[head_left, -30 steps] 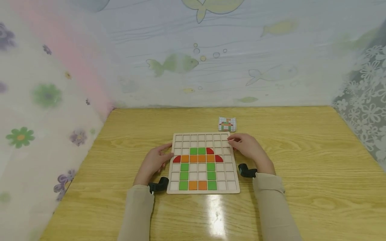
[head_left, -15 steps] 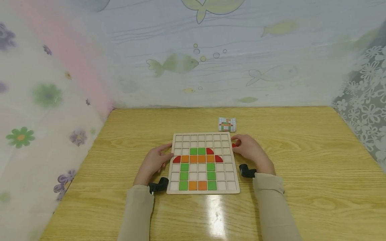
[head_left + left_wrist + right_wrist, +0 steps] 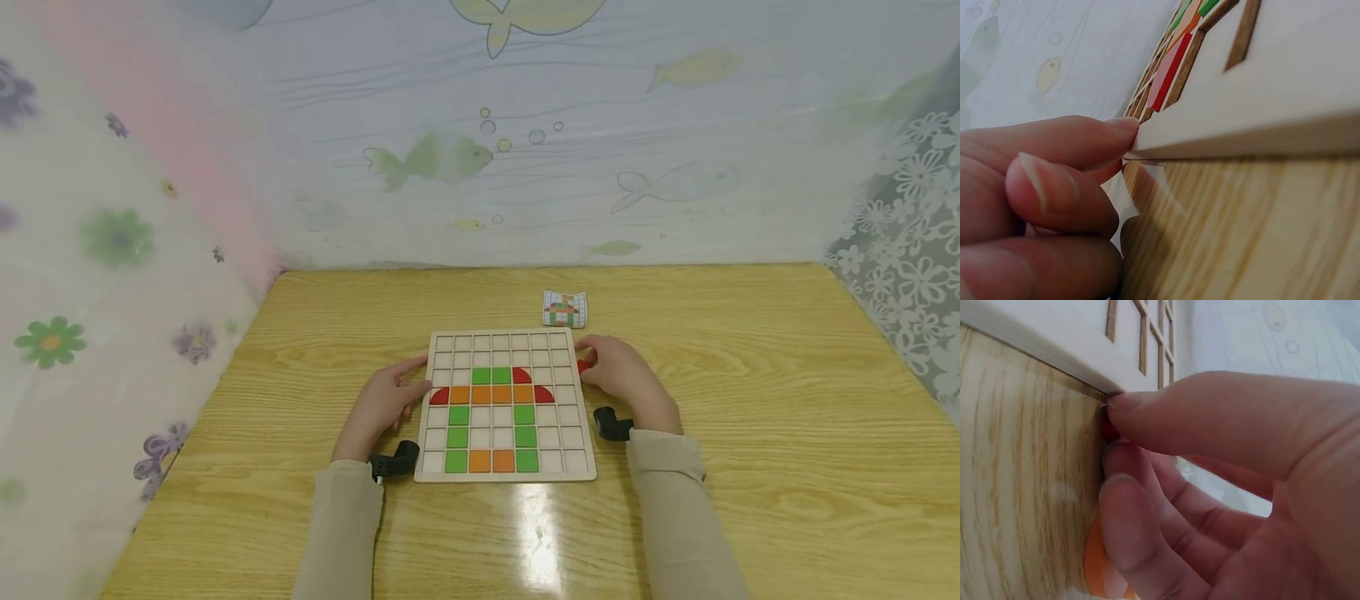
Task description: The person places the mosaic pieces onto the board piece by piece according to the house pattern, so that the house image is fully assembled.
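Observation:
A pale wooden grid board (image 3: 570, 417) lies on the table, with green squares (image 3: 458, 437), orange squares (image 3: 481, 394) and rounded red pieces (image 3: 521, 376) set in its cells. My left hand (image 3: 385, 404) holds the board's left edge; in the left wrist view the thumb (image 3: 1085, 140) reaches its rim and the other fingers are curled beside it. At the right edge, my right hand (image 3: 618, 371) pinches a small red piece (image 3: 583, 365) between thumb and fingers, close over the table. Fingers hide most of this red piece (image 3: 1110, 430) in the right wrist view.
Behind the board lies a small card (image 3: 564, 309) printed with a coloured grid pattern. An orange rounded shape (image 3: 1096, 562) shows beyond the right fingers. A wall with fish drawings (image 3: 450, 158) bounds the table (image 3: 750, 400) at the back.
My right hand has drawn back slightly to the right from the board's upper right rim, and a red piece now shows in its fingers. The left hand has stayed put.

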